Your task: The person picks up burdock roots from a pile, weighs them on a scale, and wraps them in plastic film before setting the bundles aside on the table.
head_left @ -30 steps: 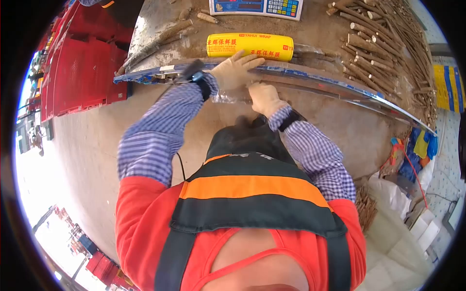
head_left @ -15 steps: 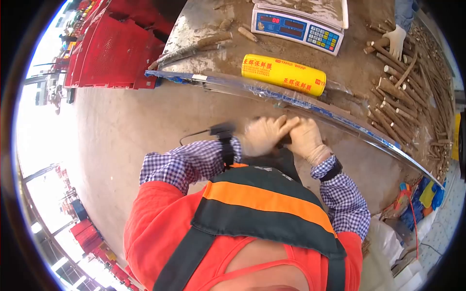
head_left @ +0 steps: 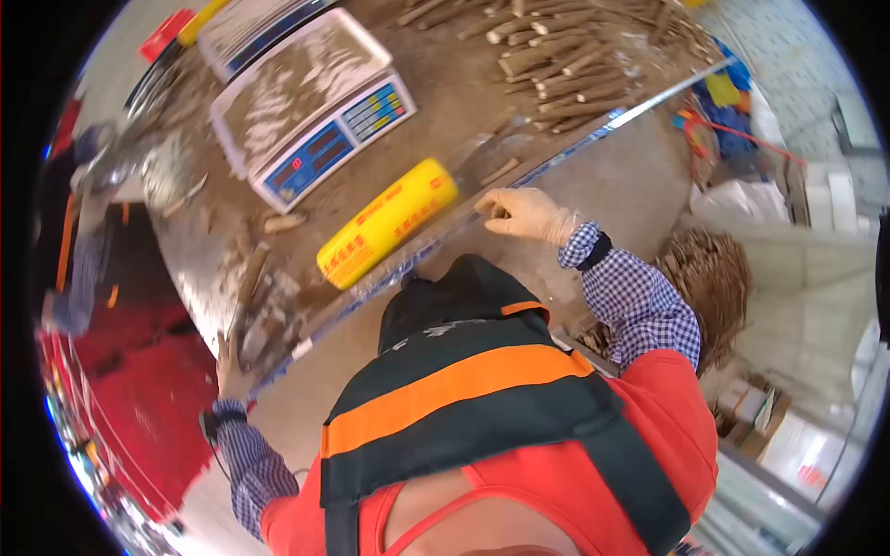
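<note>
My left hand [head_left: 232,372], in a pale glove, reaches to the left end of the table's edge with its fingers stretched out, beside a brown stick [head_left: 252,273] and crumpled clear plastic [head_left: 275,301]. My right hand [head_left: 530,214], gloved too, hovers by the table's front edge [head_left: 417,255]; its fingers are loosely bent, the thumb apart, and nothing shows in them. Between the hands lies a yellow roll of cling film [head_left: 387,222], set slantwise along the edge. Behind it stands a white and blue weighing scale [head_left: 311,107] with a dirty tray.
Many cut sticks [head_left: 565,69] are piled at the back of the table. At left, another person's sleeve [head_left: 79,269] shows near a red crate [head_left: 139,371]. A bundle of sticks [head_left: 705,287] stands on the right, below coloured bags [head_left: 728,107].
My hands were together in front of my apron; now they are far apart, the left at the table's left end, the right at its front edge. The view has turned right.
</note>
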Demonstrator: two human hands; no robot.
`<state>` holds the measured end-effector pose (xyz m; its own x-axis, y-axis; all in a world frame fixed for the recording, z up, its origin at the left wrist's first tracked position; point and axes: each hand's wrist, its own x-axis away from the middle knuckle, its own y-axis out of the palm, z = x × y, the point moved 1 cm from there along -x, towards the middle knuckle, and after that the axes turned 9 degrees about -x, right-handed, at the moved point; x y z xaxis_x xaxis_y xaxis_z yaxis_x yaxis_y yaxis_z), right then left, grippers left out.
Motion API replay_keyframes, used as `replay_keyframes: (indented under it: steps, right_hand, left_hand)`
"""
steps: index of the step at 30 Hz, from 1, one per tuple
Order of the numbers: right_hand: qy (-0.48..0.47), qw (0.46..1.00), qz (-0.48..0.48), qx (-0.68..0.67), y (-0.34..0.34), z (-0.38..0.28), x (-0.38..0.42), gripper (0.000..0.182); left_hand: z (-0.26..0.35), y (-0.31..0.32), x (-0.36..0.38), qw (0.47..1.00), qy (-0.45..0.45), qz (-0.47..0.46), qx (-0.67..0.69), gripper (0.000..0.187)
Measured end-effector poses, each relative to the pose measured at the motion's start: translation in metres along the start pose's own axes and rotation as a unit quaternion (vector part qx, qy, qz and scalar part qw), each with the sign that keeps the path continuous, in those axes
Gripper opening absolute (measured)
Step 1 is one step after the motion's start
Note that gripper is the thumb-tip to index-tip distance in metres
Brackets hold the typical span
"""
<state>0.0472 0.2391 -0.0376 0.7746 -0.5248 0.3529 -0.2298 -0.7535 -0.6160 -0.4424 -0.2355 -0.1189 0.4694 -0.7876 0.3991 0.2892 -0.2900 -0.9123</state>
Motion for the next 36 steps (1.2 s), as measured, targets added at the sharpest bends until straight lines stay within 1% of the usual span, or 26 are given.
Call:
replay_keyframes:
  steps: [3, 4, 5, 7, 8, 9, 10, 11, 12, 13, 14, 15, 16, 17, 18, 19, 21, 24, 26, 27, 29, 30, 31, 33, 34, 36]
  right_hand:
    - [0.045, 0.997, 0.066, -0.012, -0.036, 0.036, 0.005, 0.035]
    - [0.061, 0.991, 0.118, -0.017, -0.053, 0.058, 0.004, 0.033]
    - [0.077, 0.982, 0.169, -0.021, -0.07, 0.081, 0.003, 0.03]
    - [0.061, 0.963, 0.258, 0.056, -0.107, 0.13, -0.006, 0.026]
    - [0.089, 0.952, 0.279, 0.092, -0.131, 0.145, -0.01, 0.027]
    - [0.118, 0.939, 0.297, 0.127, -0.154, 0.156, -0.014, 0.029]
    - [0.12, 0.938, 0.3, 0.123, -0.176, 0.168, -0.022, 0.029]
    - [0.158, 0.93, 0.262, 0.205, -0.198, 0.182, -0.031, 0.038]
    - [0.193, 0.913, 0.219, 0.285, -0.219, 0.197, -0.039, 0.049]
    - [0.193, 0.916, 0.218, 0.278, -0.239, 0.209, -0.049, 0.049]
    - [0.228, 0.912, 0.17, 0.296, -0.258, 0.221, -0.06, 0.056]
    - [0.262, 0.905, 0.121, 0.313, -0.275, 0.236, -0.071, 0.063]
    - [0.267, 0.909, 0.095, 0.306, -0.289, 0.257, -0.08, 0.067]
    - [0.254, 0.913, 0.088, 0.308, -0.298, 0.291, -0.09, 0.068]
    - [0.238, 0.917, 0.069, 0.311, -0.308, 0.308, -0.096, 0.068]
    - [0.222, 0.922, 0.049, 0.314, -0.317, 0.321, -0.103, 0.068]
    - [0.194, 0.925, 0.038, 0.325, -0.327, 0.329, -0.104, 0.068]
    - [0.143, 0.94, 0.029, 0.309, -0.342, 0.351, -0.099, 0.069]
    - [0.102, 0.947, 0.041, 0.302, -0.35, 0.357, -0.089, 0.069]
    - [0.103, 0.949, 0.036, 0.296, -0.353, 0.361, -0.087, 0.069]
    - [0.04, 0.915, 0.032, 0.401, -0.362, 0.363, -0.092, 0.062]
    - [-0.001, 0.883, 0.02, 0.469, -0.369, 0.361, -0.096, 0.051]
    - [-0.001, 0.886, 0.018, 0.463, -0.381, 0.363, -0.096, 0.051]
    - [-0.167, 0.786, 0.091, 0.587, -0.407, 0.366, -0.092, 0.044]
    - [-0.166, 0.788, 0.091, 0.586, -0.418, 0.363, -0.09, 0.044]
    - [-0.214, 0.706, 0.144, 0.66, -0.442, 0.341, -0.09, 0.042]
  left_hand:
    - [-0.012, -0.005, -0.005, 0.997, -0.026, -0.03, -0.066, 0.121]
    - [-0.004, -0.014, -0.011, 0.993, -0.077, -0.063, -0.064, 0.123]
    - [0.012, -0.031, -0.022, 0.975, -0.134, -0.133, -0.116, 0.118]
    - [0.021, -0.047, -0.052, 0.942, -0.186, -0.235, -0.154, 0.098]
    - [0.051, -0.066, -0.078, 0.926, -0.177, -0.256, -0.212, 0.08]
    - [0.137, -0.115, -0.087, 0.978, -0.132, -0.144, -0.077, 0.063]
    - [0.156, -0.101, -0.113, 0.989, 0.065, 0.026, -0.127, 0.057]
    - [0.229, -0.124, -0.128, 0.987, 0.07, 0.123, 0.082, 0.051]
    - [0.295, -0.136, -0.147, 0.914, 0.034, 0.009, 0.404, 0.058]
    - [0.361, -0.139, -0.166, 0.943, 0.111, 0.08, 0.303, 0.062]
    - [0.413, -0.125, -0.193, 0.911, 0.179, 0.045, 0.37, 0.067]
    - [0.474, -0.113, -0.218, 0.879, 0.327, 0.078, 0.339, 0.067]
    - [0.539, -0.121, -0.232, 0.885, 0.384, 0.071, 0.255, 0.072]
    - [0.603, -0.135, -0.244, 0.867, 0.435, 0.059, 0.236, 0.074]
    - [0.653, -0.108, -0.273, 0.845, 0.47, 0.069, 0.247, 0.078]
    - [0.702, -0.098, -0.29, 0.879, 0.436, 0.071, 0.179, 0.079]
    - [0.767, -0.087, -0.322, 0.876, 0.462, 0.137, -0.001, 0.094]
    - [0.813, -0.083, -0.343, 0.877, 0.452, 0.155, -0.046, 0.091]
    - [0.828, -0.088, -0.35, 0.911, 0.395, 0.075, -0.092, 0.099]
    - [0.83, -0.087, -0.353, 0.912, 0.394, 0.067, -0.093, 0.099]
    - [0.829, -0.088, -0.364, 0.931, 0.359, 0.005, -0.071, 0.097]
    - [0.83, -0.086, -0.367, 0.932, 0.357, 0.002, -0.054, 0.092]
    - [0.832, -0.083, -0.371, 0.933, 0.356, -0.004, -0.058, 0.092]
    - [0.838, -0.079, -0.374, 0.942, 0.327, -0.019, -0.07, 0.086]
    - [0.839, -0.078, -0.373, 0.942, 0.328, -0.021, -0.071, 0.086]
    - [0.843, -0.081, -0.371, 0.948, 0.308, -0.029, -0.077, 0.087]
